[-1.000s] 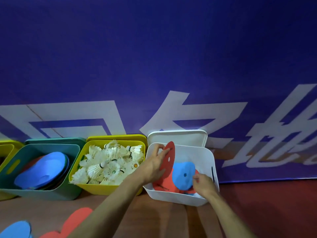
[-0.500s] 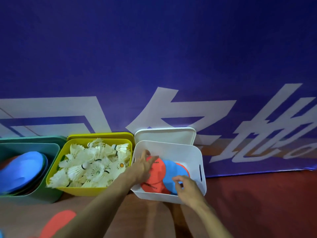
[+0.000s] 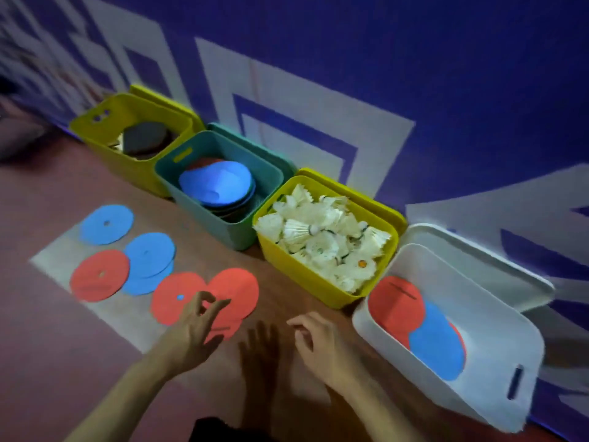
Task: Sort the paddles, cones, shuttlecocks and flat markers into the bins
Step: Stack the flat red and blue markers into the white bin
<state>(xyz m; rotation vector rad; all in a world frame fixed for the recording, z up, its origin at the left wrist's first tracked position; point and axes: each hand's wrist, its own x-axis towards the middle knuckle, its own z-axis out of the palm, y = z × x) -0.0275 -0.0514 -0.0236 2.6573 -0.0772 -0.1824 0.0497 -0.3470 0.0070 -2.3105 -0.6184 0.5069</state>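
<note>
Several flat round markers lie on the floor at the left: a blue one (image 3: pixel 106 224), a blue stack (image 3: pixel 149 255), a red one (image 3: pixel 99 275) and overlapping red ones (image 3: pixel 237 290). My left hand (image 3: pixel 194 327) hovers over the near red markers, fingers loosely spread, holding nothing. My right hand (image 3: pixel 318 342) hangs beside it, empty, fingers relaxed. The white bin (image 3: pixel 478 317) at the right holds red and blue flat markers (image 3: pixel 433 341). A yellow bin (image 3: pixel 296 272) is full of shuttlecocks (image 3: pixel 322 237).
A teal bin (image 3: pixel 207 212) holds stacked blue and red cones (image 3: pixel 216 185). The far yellow bin (image 3: pixel 105 135) holds dark paddles (image 3: pixel 145 140). All four bins stand in a row against a purple banner wall (image 3: pixel 414 74). Shadows of my hands fall on the brown floor.
Both hands have come out of the white bin, leaving the red and blue markers inside, and now hover over the floor markers. The view has swung left and down.
</note>
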